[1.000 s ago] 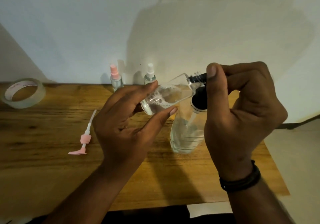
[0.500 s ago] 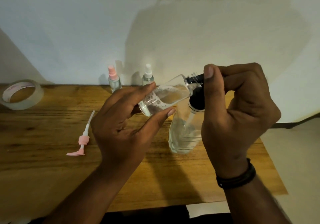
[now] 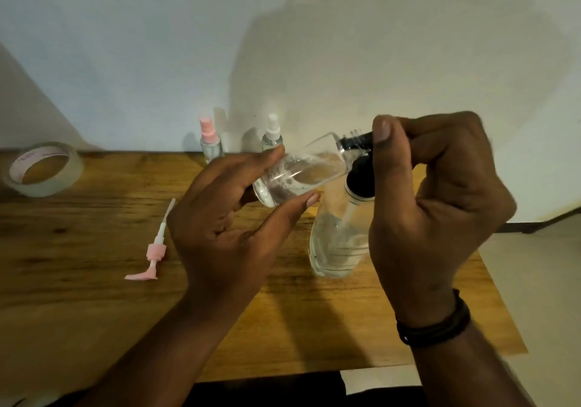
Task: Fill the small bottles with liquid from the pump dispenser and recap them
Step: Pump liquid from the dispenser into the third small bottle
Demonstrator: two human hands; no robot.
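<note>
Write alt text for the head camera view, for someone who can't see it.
A left hand holds a tilted clear bottle while the right hand grips the black pump nozzle at its mouth. Behind, on the wooden table, stand two small spray bottles, with a tape roll and loose pink pump.

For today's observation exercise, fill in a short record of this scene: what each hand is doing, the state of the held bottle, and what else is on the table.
left hand: holds the tilted clear bottle by its base
right hand: grips the black pump nozzle at that bottle's neck
held bottle: partly filled, bubbles inside
pump dispenser: stands on the wooden table
back edge: two capped spray bottles
left side: tape roll, loose pink pump
</note>
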